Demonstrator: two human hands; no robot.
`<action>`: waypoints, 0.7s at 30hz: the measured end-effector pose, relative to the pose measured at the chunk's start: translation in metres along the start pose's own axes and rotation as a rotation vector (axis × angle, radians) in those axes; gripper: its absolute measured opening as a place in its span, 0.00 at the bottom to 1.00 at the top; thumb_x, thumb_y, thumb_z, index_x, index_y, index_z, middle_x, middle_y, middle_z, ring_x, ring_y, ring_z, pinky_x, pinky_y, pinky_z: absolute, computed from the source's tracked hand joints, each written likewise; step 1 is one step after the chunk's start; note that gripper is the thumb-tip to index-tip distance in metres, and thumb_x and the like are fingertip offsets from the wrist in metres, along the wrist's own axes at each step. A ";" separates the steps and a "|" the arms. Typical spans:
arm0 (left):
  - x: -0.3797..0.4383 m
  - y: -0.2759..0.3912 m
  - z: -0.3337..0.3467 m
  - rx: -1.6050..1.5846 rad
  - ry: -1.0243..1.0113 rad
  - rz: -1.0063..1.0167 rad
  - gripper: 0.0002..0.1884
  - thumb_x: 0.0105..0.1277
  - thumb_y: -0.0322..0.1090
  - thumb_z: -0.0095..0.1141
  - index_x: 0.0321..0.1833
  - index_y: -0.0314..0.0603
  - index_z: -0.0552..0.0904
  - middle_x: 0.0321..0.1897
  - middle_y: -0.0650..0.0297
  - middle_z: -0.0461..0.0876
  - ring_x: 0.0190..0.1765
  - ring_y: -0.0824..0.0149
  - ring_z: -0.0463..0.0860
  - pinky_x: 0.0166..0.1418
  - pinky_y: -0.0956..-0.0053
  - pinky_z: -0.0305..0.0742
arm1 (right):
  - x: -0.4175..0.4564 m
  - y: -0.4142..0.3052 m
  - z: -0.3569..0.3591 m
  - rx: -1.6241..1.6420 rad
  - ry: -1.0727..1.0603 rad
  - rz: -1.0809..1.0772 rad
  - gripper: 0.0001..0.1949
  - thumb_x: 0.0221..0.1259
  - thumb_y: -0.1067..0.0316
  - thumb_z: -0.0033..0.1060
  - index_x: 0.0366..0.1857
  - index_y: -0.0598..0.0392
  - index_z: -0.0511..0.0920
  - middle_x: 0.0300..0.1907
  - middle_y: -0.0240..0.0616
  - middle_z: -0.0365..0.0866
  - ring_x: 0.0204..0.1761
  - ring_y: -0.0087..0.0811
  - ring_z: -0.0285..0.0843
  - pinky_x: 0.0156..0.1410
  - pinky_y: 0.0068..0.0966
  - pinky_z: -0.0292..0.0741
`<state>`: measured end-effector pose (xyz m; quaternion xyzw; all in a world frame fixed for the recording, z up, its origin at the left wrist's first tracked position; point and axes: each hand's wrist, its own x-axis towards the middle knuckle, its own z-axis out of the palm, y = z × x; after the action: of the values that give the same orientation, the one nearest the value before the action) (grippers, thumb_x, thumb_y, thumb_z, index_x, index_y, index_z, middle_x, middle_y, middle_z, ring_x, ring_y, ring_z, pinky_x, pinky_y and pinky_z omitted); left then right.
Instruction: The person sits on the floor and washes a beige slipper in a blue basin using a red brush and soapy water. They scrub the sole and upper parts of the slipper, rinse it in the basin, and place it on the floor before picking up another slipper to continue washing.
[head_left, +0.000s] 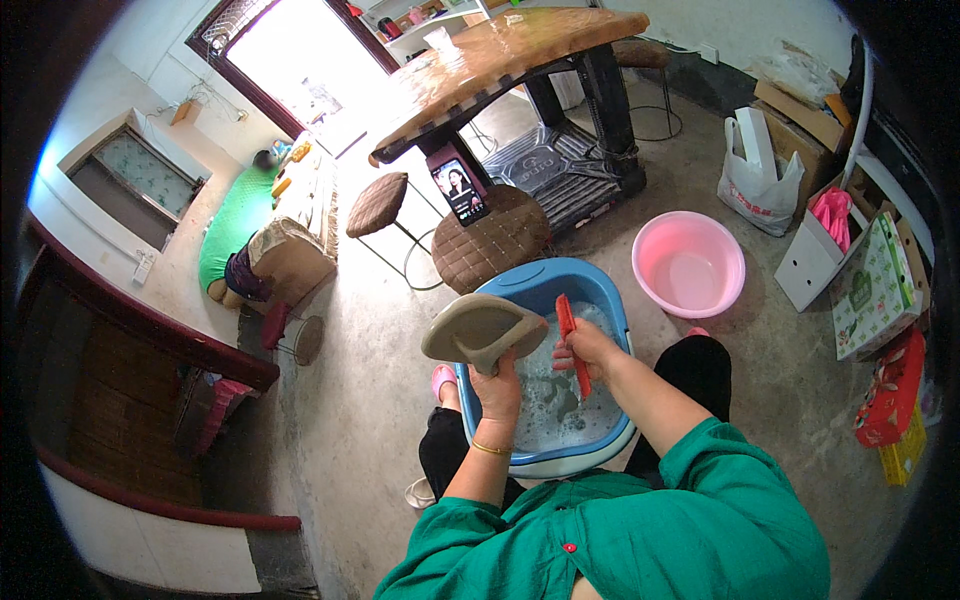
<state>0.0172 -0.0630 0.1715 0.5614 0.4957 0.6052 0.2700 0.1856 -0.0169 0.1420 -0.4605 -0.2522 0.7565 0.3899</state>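
Observation:
In my left hand (496, 390) is a beige slide slipper (469, 330), held up over the left side of a blue plastic tub (624, 300). My right hand (596, 351) grips a red scrubbing brush (565, 319) above the same tub. A narrow gap separates the brush from the slipper. Foamy water (562, 431) lies in the tub, which stands on the floor between my legs. Something dark greenish shows through the foam, too unclear to name.
Just beyond the tub, a phone (459, 191) leans upright on a brown padded stool (491, 240). A pink basin (688, 266) stands to the right. Boxes (874, 285) and a white plastic bag (757, 184) line the right side. A person (240, 214) bends over a sofa (296, 251).

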 end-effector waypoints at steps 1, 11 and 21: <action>-0.001 -0.001 0.000 -0.016 0.023 0.037 0.21 0.62 0.28 0.61 0.57 0.34 0.71 0.52 0.57 0.77 0.55 0.62 0.75 0.60 0.70 0.69 | 0.001 0.000 -0.001 0.006 0.001 -0.026 0.14 0.62 0.75 0.40 0.52 0.51 0.67 0.34 0.35 0.72 0.36 0.34 0.78 0.38 0.35 0.83; -0.012 -0.012 0.011 -0.108 -0.121 -0.111 0.23 0.63 0.27 0.59 0.61 0.37 0.68 0.53 0.60 0.76 0.56 0.66 0.75 0.60 0.72 0.69 | -0.005 -0.004 0.000 -0.014 -0.151 -0.046 0.14 0.59 0.80 0.39 0.44 0.55 0.76 0.43 0.38 0.78 0.34 0.30 0.80 0.39 0.31 0.82; -0.012 -0.016 0.010 0.033 -0.113 -0.064 0.21 0.62 0.26 0.59 0.58 0.36 0.71 0.54 0.58 0.76 0.56 0.64 0.75 0.58 0.71 0.70 | 0.010 0.006 -0.002 -0.002 -0.135 -0.063 0.10 0.64 0.71 0.45 0.45 0.53 0.76 0.41 0.34 0.79 0.33 0.29 0.79 0.40 0.30 0.81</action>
<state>0.0255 -0.0652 0.1504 0.5830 0.5073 0.5552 0.3073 0.1825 -0.0117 0.1313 -0.4005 -0.2932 0.7729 0.3953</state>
